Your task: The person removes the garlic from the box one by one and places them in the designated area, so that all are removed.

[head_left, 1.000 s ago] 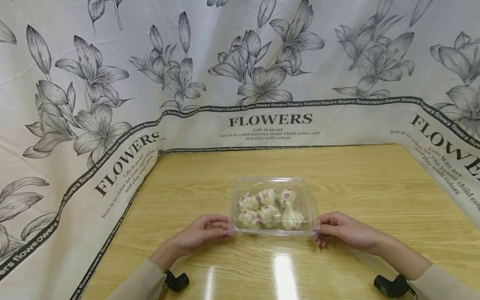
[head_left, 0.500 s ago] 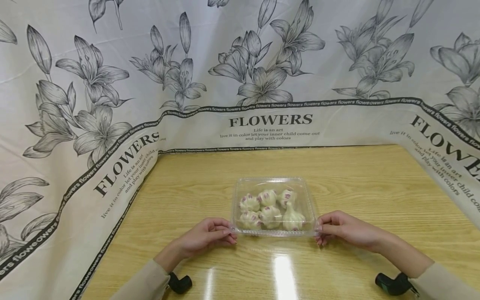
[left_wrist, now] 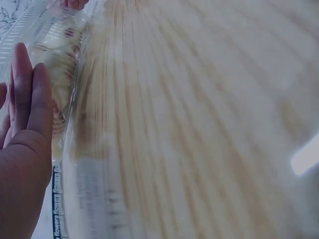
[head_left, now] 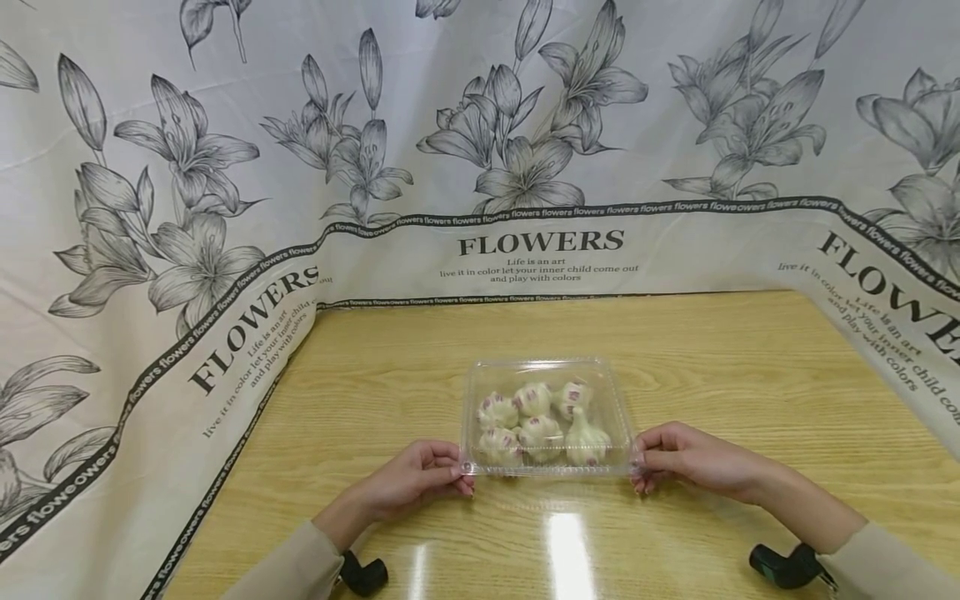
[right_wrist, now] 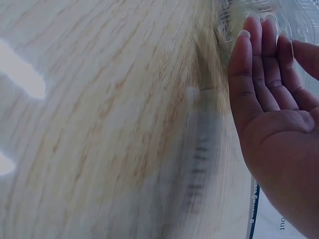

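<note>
A clear plastic clamshell box with its lid down is at mid-table in the head view. Several garlic bulbs with purple marks lie inside it. My left hand pinches the box's near left corner between thumb and fingers. At the near right corner, my right hand pinches the box the same way. The left wrist view has the left hand beside the box wall, the garlic blurred behind plastic. In the right wrist view, the right hand's fingers reach the box edge. Whether the box touches the table cannot be told.
The wooden table is glossy and reflects bright light near its front. A white floral curtain hangs around its back and sides. Black wrist mounts sit below both sleeves.
The left hand and the box's near left corner have shifted slightly toward me. The right hand moved slightly right, then stayed nearly still. Both hands keep their hold on the box.
</note>
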The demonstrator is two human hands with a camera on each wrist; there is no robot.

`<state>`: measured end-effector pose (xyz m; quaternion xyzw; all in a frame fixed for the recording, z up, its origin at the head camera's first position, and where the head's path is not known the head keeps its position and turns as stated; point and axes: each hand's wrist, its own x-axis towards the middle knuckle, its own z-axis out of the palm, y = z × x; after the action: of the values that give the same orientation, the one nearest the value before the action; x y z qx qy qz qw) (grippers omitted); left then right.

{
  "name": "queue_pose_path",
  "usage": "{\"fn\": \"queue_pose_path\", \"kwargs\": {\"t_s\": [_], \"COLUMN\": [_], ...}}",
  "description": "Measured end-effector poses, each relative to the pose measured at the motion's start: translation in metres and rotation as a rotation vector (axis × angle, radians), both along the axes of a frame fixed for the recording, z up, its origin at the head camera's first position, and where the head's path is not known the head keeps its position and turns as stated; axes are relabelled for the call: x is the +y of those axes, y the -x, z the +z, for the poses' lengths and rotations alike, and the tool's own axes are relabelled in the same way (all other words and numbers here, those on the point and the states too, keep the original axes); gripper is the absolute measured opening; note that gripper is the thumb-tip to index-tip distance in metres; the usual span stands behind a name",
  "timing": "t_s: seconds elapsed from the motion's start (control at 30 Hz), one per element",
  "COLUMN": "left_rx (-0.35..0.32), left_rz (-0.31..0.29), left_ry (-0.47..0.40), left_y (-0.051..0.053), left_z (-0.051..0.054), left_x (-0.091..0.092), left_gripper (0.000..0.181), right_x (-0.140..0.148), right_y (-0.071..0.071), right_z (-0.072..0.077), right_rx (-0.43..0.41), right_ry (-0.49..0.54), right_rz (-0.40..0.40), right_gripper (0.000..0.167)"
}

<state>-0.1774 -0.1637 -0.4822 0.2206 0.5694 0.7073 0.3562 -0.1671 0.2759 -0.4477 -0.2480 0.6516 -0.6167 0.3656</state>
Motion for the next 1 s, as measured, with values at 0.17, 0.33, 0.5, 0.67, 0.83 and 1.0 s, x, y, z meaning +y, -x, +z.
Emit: {"fn": "queue_pose_path", "kwargs": {"t_s": [0.17,0.33,0.5,0.67,0.83,1.0], "left_rx": [0.043,0.063,0.062,0.043,0.054,0.065], "left_rz": [-0.006,-0.011,0.013,0.028,0.058,0.056], "left_ry": [0.009,0.070,0.145,0.162,0.194,0.230], "left_y": [-0.002,-0.001,0.000,0.000,0.000,0.002], "left_z": [0.001,0.002,0.006,0.008,0.011,0.015], "left_x": [0.002,0.002,-0.001,0.001,0.003,0.003], "left_gripper": [0.023,0.031,0.031,0.030,0.028,0.030], "right_x": [0.001,0.000,-0.002,-0.002,-0.002,0.000], "right_y": [0.001,0.001,0.001,0.000,-0.001,-0.002], "right_z": [0.000,0.000,0.003,0.006,0.007,0.009], "right_rx": [-0.017,-0.016,0.017,0.050,0.076,0.159], "right_ry": [0.003,-0.013,-0.049,-0.087,-0.126,-0.185], "right_rz": [0.005,0.005,-0.014,-0.025,-0.041,-0.055], "right_gripper": [0.030,0.033,0.035,0.035,0.035,0.032]}}
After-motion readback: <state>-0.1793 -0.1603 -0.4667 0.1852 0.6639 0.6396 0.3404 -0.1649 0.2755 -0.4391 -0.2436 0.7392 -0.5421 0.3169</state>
